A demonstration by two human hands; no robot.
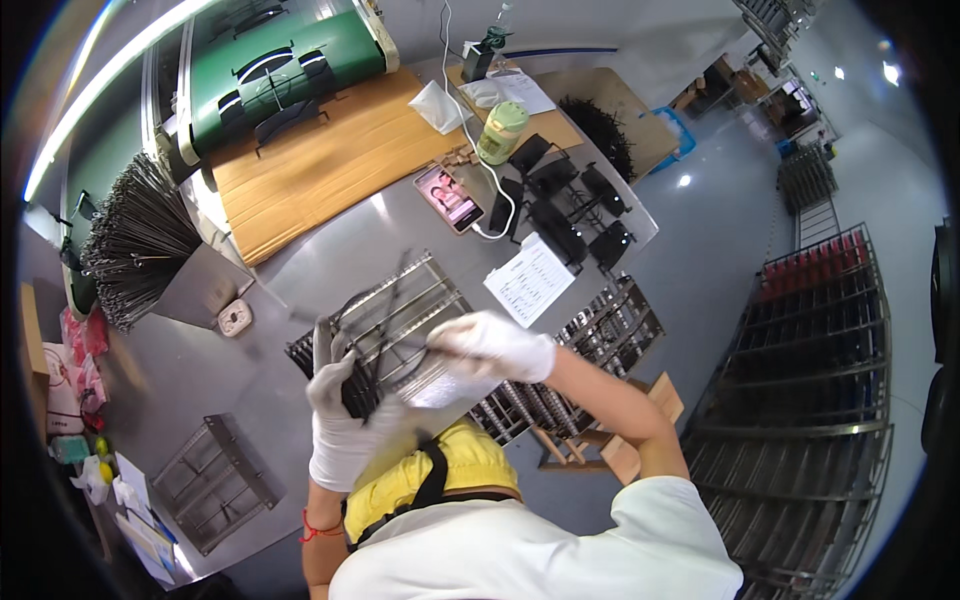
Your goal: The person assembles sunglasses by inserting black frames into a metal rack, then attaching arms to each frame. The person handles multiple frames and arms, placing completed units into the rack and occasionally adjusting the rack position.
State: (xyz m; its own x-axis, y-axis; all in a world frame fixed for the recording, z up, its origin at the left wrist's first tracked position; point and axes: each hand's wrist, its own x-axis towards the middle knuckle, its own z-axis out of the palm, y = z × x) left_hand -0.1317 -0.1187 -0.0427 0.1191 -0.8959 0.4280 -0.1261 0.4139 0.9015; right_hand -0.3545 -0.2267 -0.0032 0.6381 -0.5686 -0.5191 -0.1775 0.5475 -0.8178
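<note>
Both my hands wear white gloves and work over the table, close to my body. My left hand point(338, 400) is closed around the lower left end of a black frame part with thin rods point(372, 345), partly blurred by motion. Reaching in from the right, my right hand point(490, 345) has its fingers pinched together beside that part; what lies between them is too smeared to make out. Beneath the part, a metal rack point(425, 290) with parallel bars lies on the table. A yellow cloth point(455, 460) is at my waist.
Long black rods point(140, 240) are bunched at the left. A phone point(448, 198), a green cup point(502, 132), black parts point(560, 195) and a paper sheet point(530, 280) lie farther off. Another metal rack point(215, 485) is at lower left, a filled rack point(610, 325) at right, and a green conveyor point(350, 60) behind.
</note>
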